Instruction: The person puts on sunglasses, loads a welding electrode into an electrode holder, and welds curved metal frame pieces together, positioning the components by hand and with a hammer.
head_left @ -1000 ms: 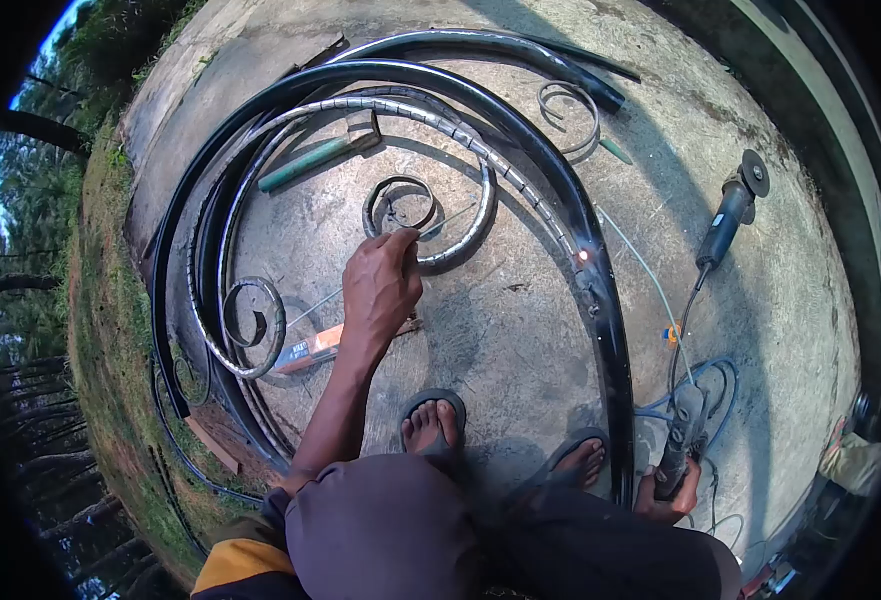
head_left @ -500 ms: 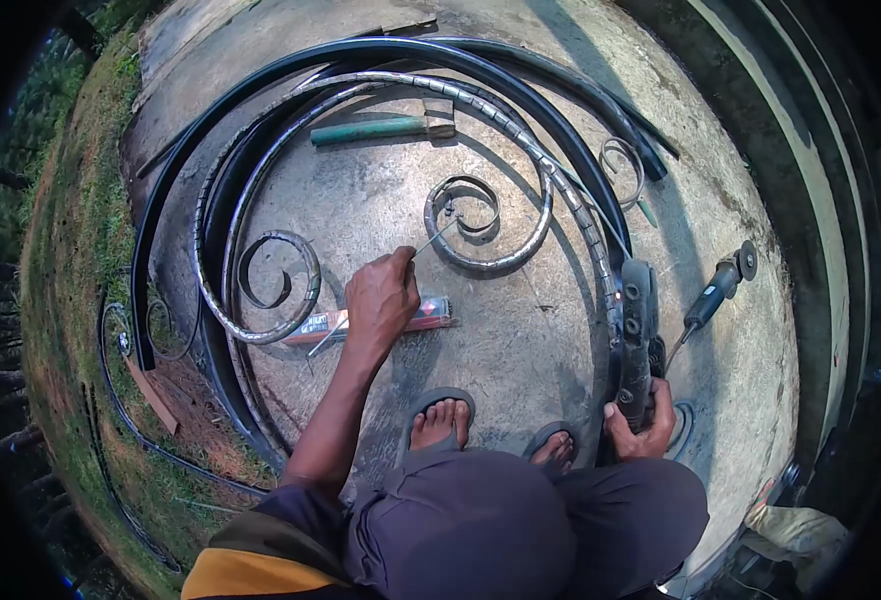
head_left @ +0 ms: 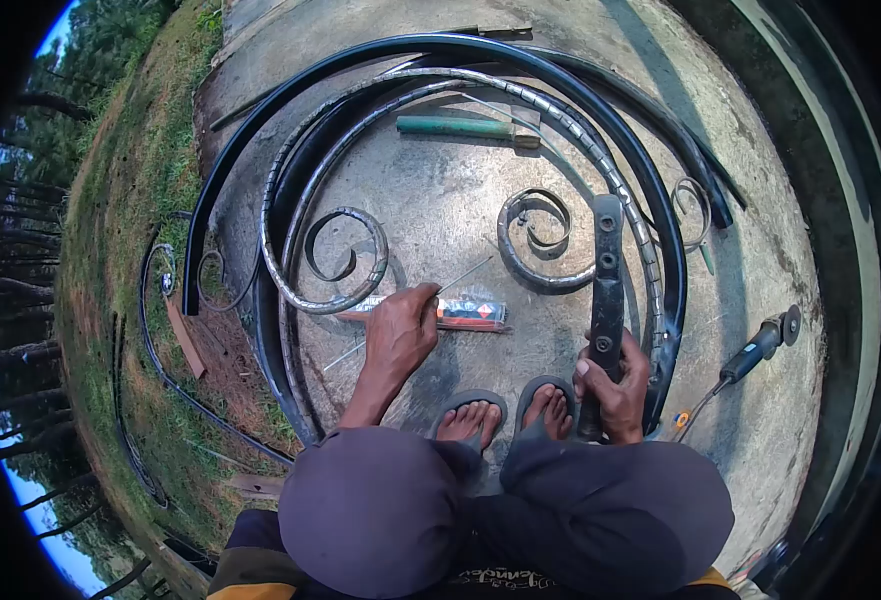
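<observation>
My left hand (head_left: 400,330) is closed around a thin welding rod (head_left: 468,272), which sticks out on both sides of the fist. Just beyond it lies a red-and-white packet of rods (head_left: 472,316). In my right hand (head_left: 615,385) I grip a long black tool with round bolts (head_left: 607,265), held upright; its exact kind is unclear. It overlaps part of the scrolled metal work in view. Two curled metal scrolls, a left one (head_left: 378,245) and a right one (head_left: 505,235), lie on the concrete inside large bent bars.
Around the scrolls curves a large black tube (head_left: 450,40). A green-handled tool (head_left: 455,127) lies inside the arcs. An angle grinder (head_left: 755,350) with its cable rests at right. My sandalled feet (head_left: 470,420) stand close in front; grass (head_left: 110,270) borders the concrete (head_left: 440,210) at left.
The view has shifted, so the floor items appear farther right. My right hand has brought the black tool inward, nearer the left hand. The rod stays in my left hand.
</observation>
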